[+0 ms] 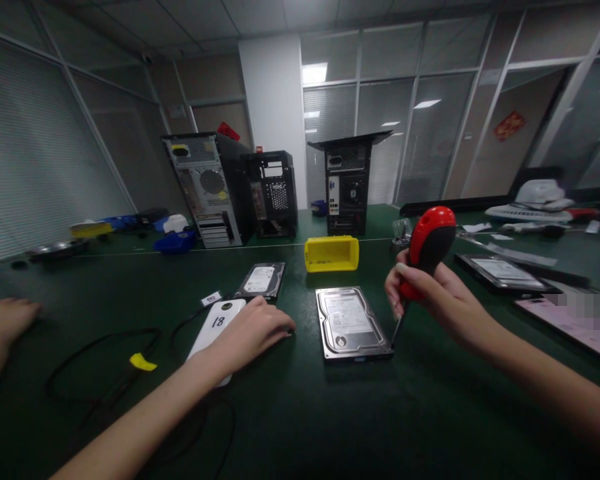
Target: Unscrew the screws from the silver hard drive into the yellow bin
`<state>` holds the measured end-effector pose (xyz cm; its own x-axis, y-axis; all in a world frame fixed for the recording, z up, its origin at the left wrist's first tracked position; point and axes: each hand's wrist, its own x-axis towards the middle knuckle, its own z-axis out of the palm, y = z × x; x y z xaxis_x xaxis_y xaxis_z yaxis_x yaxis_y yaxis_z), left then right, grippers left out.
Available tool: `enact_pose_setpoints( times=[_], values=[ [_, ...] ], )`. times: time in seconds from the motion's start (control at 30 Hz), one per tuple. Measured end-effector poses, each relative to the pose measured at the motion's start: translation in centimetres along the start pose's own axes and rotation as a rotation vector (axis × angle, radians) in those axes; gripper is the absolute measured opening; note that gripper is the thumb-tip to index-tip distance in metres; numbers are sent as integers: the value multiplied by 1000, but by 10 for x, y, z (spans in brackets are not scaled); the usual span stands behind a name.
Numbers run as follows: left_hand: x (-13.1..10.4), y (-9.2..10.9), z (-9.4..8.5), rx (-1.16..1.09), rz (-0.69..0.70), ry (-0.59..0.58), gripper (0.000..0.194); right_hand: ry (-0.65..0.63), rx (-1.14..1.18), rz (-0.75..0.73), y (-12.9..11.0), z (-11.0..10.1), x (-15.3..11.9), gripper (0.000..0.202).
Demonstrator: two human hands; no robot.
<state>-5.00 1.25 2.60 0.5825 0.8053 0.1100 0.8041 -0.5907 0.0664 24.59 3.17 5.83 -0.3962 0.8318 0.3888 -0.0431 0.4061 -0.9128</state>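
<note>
A silver hard drive (350, 320) lies label side up on the green table. My right hand (425, 287) is wrapped round the red and black handle of a screwdriver (434, 233), held tilted. Its shaft reaches down to the drive's near right corner, where the tip appears to touch. To the left of the drive, my left hand (260, 323) lies on the table with loosely bent fingers and holds nothing. Under its wrist is a white device marked 18 (220, 323), partly hidden. Just beyond the left hand lies a second hard drive (261, 279).
A yellow bin (332, 255) stands behind the drive. Computer cases (220, 187) line the back. Another person's hand (13, 310) rests at far left near black cables (100, 333). On the right are another drive (505, 273) and a pink flat object (570, 327).
</note>
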Motion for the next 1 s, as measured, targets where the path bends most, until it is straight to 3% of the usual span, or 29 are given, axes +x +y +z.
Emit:
enact_pose_setpoints(
  times=[0.27,0.47,1.0],
  values=[
    [1,-7,13,6,104,119,25,15,25,3,1,-1,0,24],
    [2,-3,14,21,111,75,27,27,34,8,1,0,0,26],
    [2,3,12,28,114,125,24,11,29,10,-1,1,-2,25]
  ],
)
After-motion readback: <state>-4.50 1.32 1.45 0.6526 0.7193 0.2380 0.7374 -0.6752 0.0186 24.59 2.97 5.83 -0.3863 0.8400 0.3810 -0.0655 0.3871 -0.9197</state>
